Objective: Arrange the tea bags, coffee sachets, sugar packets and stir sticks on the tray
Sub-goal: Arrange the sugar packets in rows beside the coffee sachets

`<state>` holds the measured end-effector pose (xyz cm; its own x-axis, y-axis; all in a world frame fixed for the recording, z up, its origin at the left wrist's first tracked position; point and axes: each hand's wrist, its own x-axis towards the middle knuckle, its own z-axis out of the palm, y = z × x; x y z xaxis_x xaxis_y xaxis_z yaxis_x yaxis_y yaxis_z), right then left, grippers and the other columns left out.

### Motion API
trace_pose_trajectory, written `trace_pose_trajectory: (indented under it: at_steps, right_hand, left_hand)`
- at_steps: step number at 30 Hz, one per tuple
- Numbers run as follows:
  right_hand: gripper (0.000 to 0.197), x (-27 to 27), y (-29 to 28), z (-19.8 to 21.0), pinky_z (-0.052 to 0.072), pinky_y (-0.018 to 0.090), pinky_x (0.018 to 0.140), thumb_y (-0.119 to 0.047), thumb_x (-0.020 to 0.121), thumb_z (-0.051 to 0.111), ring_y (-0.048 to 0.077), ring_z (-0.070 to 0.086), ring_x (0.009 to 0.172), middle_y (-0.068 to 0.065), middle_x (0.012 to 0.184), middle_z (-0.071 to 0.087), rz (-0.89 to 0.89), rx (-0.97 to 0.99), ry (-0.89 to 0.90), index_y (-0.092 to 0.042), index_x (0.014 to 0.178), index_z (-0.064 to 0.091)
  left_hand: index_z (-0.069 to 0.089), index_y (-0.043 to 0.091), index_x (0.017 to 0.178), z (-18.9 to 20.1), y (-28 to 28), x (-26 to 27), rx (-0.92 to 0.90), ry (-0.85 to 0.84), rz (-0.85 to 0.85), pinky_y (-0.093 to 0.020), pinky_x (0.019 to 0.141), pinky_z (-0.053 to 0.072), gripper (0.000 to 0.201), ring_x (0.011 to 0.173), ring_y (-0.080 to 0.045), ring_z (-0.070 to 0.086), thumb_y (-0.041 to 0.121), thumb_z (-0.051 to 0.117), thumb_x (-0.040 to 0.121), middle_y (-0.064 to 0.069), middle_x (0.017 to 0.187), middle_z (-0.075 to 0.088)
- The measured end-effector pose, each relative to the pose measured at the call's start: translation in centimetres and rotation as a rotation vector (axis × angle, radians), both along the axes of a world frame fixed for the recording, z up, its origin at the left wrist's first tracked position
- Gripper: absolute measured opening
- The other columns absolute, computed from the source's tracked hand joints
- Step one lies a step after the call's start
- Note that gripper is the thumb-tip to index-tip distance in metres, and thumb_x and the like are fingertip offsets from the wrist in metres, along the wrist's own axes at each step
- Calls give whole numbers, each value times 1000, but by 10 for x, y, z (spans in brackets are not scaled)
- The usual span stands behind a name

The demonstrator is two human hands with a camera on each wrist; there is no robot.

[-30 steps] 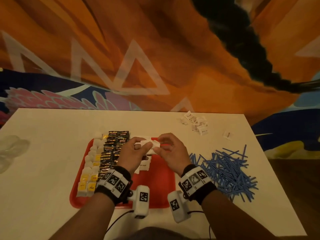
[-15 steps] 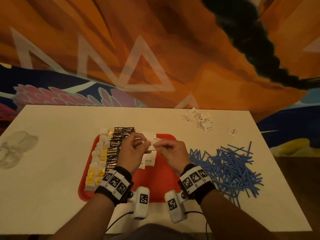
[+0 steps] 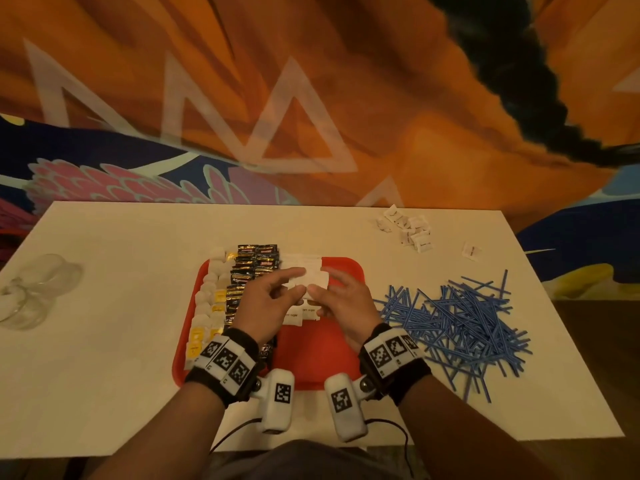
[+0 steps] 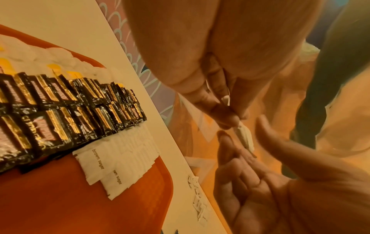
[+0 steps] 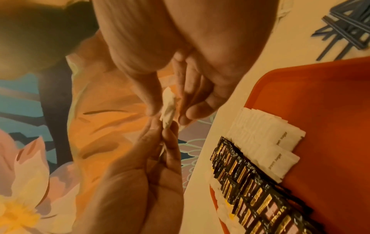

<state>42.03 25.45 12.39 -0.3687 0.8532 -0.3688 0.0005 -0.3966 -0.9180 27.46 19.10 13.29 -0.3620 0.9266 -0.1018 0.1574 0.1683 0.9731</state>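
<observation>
Café-like room: bold painted mural [image 3: 311, 98] behind a white table [image 3: 104, 341].

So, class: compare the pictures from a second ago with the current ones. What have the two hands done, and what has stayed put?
Little changed. Both hands, left hand and right hand, still hold a small stack of sugar packets between them above the red tray, the fingers only shifting a little on it. Nothing was set down or picked up. The coffee sachets, tea bags, blue stir sticks and loose packets lie as before.

Both hands [image 3: 304, 303] pinch white sugar packets [image 3: 313, 278] above red tray [image 3: 311, 355].
</observation>
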Motion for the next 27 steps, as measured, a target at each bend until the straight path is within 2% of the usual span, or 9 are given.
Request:
trace_pose_trajectory:
  at_steps: [2,4,9,12,15,17,19,24,27]
  right_hand:
    - [36,-2,-1,-3,50,20,56,-8,86,72,12,70,70,14,94,73,4,-53,-49,4,118,63]
    - [35,-3,-1,-8,48,18,51,-6,86,73,9,69,64,15,93,72,-1,-80,-78,8,115,62]
    - [32,-2,-1,-29,48,17,49,-7,83,75,10,68,62,16,96,73,-48,-127,-167,5,110,65]
    - [35,8,3,-49,50,17,54,-15,82,78,9,70,66,11,92,75,-81,-134,-283,-1,112,67]
    - [28,21,7,-70,46,12,50,-21,85,75,-1,65,56,5,91,75,-52,-126,-476,-9,110,70]
    - [29,25,7,-85,46,12,55,-28,86,74,3,66,68,0,95,74,3,-83,-624,-14,112,71]
    - [34,22,7,-96,46,18,70,-34,85,73,11,63,87,-4,107,70,52,-56,-725,-17,115,70]
    - [39,-1,14,-116,48,29,88,-33,83,75,17,60,101,1,118,68,73,-98,-691,-16,118,68]
    - [40,-16,20,-122,45,26,90,-31,84,76,21,59,113,5,124,66,64,-100,-692,-15,120,68]
  left_hand:
    - [70,37,108,-3,-3,-4,-28,0,-20,-41,82,59,33,73,-8,69,10,73,89,-8,86,75]
    - [69,36,110,-6,-6,-6,-48,-6,-24,-36,79,59,35,68,-8,69,9,72,89,-1,82,74]
    - [72,28,110,-25,-10,-16,-90,-35,112,-40,80,61,32,80,-16,73,2,65,92,1,106,75]
    - [71,31,105,-34,-16,-25,-128,-61,167,-30,74,60,35,75,-11,70,-1,62,94,5,104,75]
    - [71,23,115,-44,-27,-34,-192,-43,180,-23,69,59,31,77,-11,71,1,61,95,10,102,73]
    - [70,24,116,-52,-36,-40,-229,-28,193,-30,72,60,30,80,-14,72,4,62,95,10,105,73]
    - [70,29,113,-59,-46,-45,-263,-7,194,-36,76,60,29,85,-16,71,7,63,96,10,108,72]
    - [68,24,119,-66,-68,-60,-323,-61,259,-28,69,58,30,83,-16,70,6,61,96,7,110,72]
    - [69,25,118,-68,-80,-68,-335,-64,285,-28,69,57,30,82,-16,70,6,62,96,8,109,72]
